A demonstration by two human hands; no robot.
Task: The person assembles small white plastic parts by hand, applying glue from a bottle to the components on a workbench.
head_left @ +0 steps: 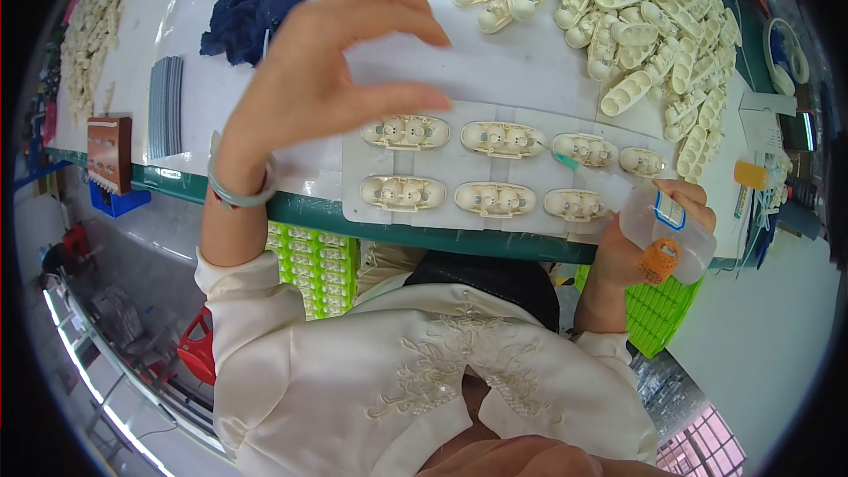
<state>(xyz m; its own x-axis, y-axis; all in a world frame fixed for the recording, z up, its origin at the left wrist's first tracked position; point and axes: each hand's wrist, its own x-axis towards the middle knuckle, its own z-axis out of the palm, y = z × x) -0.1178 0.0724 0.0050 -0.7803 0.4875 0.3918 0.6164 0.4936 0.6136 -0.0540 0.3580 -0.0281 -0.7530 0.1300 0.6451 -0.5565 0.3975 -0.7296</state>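
Note:
My left hand (327, 62) hovers over the table with thumb and fingers spread in a C shape, nothing between them. A bracelet (240, 200) circles that wrist. In my right hand (617, 252) is a translucent squeeze bottle (638, 219) with a blue-edged label and an orange patch on its base. Its thin green-tipped nozzle (566, 161) points left, at or just above a cream plastic part (585, 149) in the back row. I cannot tell whether they touch. Two rows of such parts, among them one at front left (403, 193), lie on a white board (358, 178).
Loose cream parts (632, 31) are heaped at back right, with another heap (97, 18) at far left. A dark blue cloth (256, 13), a grey strip stack (165, 106) and a brown block (109, 155) sit left. Green trays (311, 269) stand below the table edge.

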